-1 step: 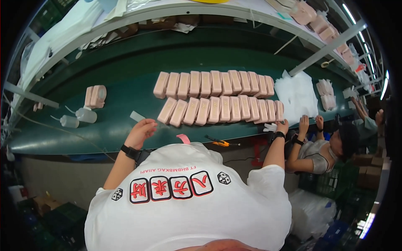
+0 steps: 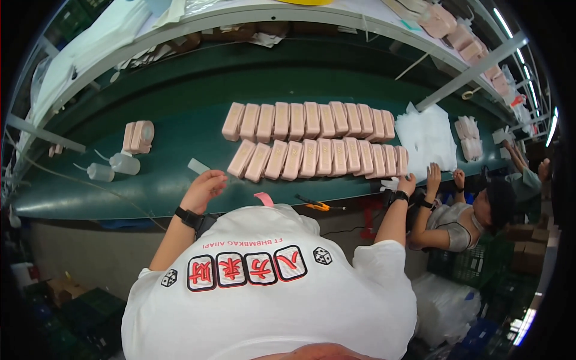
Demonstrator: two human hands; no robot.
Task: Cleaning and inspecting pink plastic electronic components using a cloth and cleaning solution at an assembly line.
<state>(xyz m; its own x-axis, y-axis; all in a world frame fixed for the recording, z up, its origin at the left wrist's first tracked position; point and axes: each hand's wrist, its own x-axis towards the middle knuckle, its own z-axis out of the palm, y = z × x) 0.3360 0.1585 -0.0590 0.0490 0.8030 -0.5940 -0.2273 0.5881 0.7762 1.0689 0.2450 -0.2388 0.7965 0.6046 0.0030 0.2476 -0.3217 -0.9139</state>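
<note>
Two rows of pink boxy cases with small gold marks stand on the green worktop, a far row (image 2: 305, 120) and a near row (image 2: 309, 158). Left of the near row, my left hand (image 2: 205, 189) is open, its fingers loosely bent and holding nothing I can see. A small whitish strip (image 2: 197, 166) lies just beyond it. My right hand (image 2: 407, 185) is at the right end of the near row, fingers partly stretched up beside the last case; whether they touch it is unclear. A crumpled white piece (image 2: 390, 184) lies next to that hand.
White sheets (image 2: 427, 135) lie right of the rows, by a co-worker's hands (image 2: 433, 174). An orange-handled tool (image 2: 318, 205) is at the front edge. Squeeze bottles (image 2: 124, 163) and round-faced pink cases (image 2: 142, 137) stand left. A shelf (image 2: 270, 18) overhangs behind; a post (image 2: 474, 71) slants down right.
</note>
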